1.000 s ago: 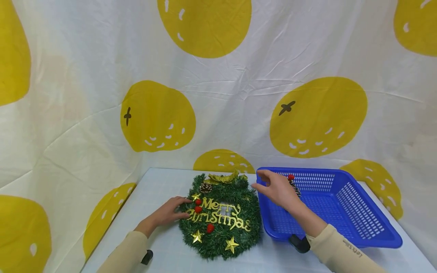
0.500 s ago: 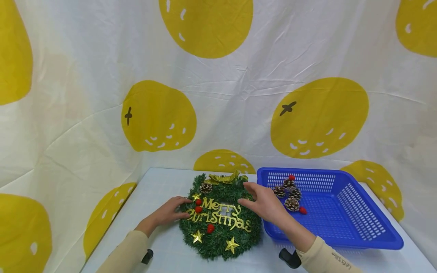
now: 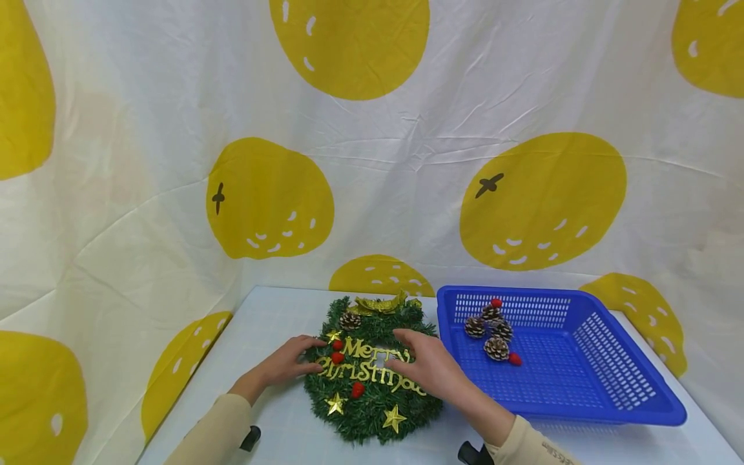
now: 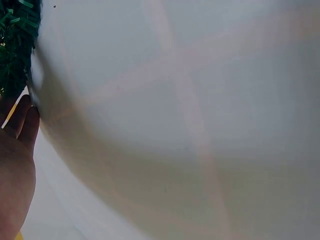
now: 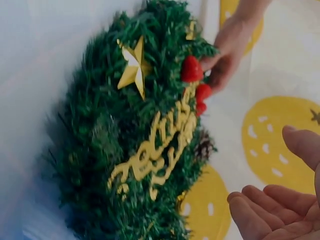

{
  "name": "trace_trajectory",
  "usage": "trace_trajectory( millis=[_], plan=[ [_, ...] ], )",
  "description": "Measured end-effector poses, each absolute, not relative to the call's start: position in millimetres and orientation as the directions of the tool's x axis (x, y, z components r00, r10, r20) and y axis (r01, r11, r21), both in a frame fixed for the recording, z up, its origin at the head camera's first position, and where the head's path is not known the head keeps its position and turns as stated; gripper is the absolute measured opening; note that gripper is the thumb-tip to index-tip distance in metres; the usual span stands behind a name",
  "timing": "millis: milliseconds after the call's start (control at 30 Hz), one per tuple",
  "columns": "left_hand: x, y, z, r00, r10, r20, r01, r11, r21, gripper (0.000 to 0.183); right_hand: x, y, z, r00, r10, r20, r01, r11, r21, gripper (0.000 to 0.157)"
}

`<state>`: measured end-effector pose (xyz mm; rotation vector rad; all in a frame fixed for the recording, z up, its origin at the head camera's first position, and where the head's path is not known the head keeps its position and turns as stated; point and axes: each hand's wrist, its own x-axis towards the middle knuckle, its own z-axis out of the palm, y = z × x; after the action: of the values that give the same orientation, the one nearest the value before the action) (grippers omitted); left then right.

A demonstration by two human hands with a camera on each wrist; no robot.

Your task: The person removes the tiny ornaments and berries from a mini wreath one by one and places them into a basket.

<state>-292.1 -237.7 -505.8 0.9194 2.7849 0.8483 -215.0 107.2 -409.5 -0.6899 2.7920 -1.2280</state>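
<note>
A green Christmas wreath (image 3: 372, 413) lies on the table with gold "Merry Christmas" lettering (image 3: 360, 369), gold stars (image 3: 394, 418), red berries (image 3: 358, 389), a pine cone (image 3: 350, 320) and a gold bow (image 3: 380, 302). At its left edge rests my left hand (image 3: 287, 360), fingers and thumb extended beside two of the berries; in the left wrist view only part of that hand (image 4: 17, 170) shows. My right hand (image 3: 433, 368) is over the wreath's right side, thumb and fingers spread apart. Nothing is in it, as the right wrist view of the hand (image 5: 280, 212) confirms.
A blue plastic basket (image 3: 616, 413) stands right of the wreath. In its left part lie several pine cones (image 3: 496, 349) and red berries (image 3: 515, 359). Behind the white table (image 3: 261, 316) hangs a cloth (image 3: 401, 213) printed with yellow fruit.
My right hand has moved left and toward me, from over the basket's left edge to over the wreath, uncovering the pine cones. The left hand has stayed in place.
</note>
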Motion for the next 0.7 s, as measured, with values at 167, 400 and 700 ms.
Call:
trace_trajectory(
  millis=[167, 400, 700],
  plan=[
    [-292.9, -237.8, -507.6, -0.818, 0.569, 0.084, 0.518, 0.666, 0.536, 0.056, -212.1, 100.1, -415.7, -0.891, -0.431, 0.143, -0.398, 0.589, -0.703, 0.063],
    [-292.9, -238.0, -508.1, -0.818, 0.569, 0.08, 0.516, 0.666, 0.538, 0.058, -208.2, 90.5, -428.4, -0.879, -0.463, 0.113, -0.386, 0.553, -0.738, 0.06],
    [-292.8, -237.9, -507.8, -0.82, 0.567, 0.076, 0.512, 0.669, 0.539, 0.057, -207.2, 78.4, -447.3, -0.864, -0.492, 0.107, -0.409, 0.563, -0.718, 0.062]
  ],
)
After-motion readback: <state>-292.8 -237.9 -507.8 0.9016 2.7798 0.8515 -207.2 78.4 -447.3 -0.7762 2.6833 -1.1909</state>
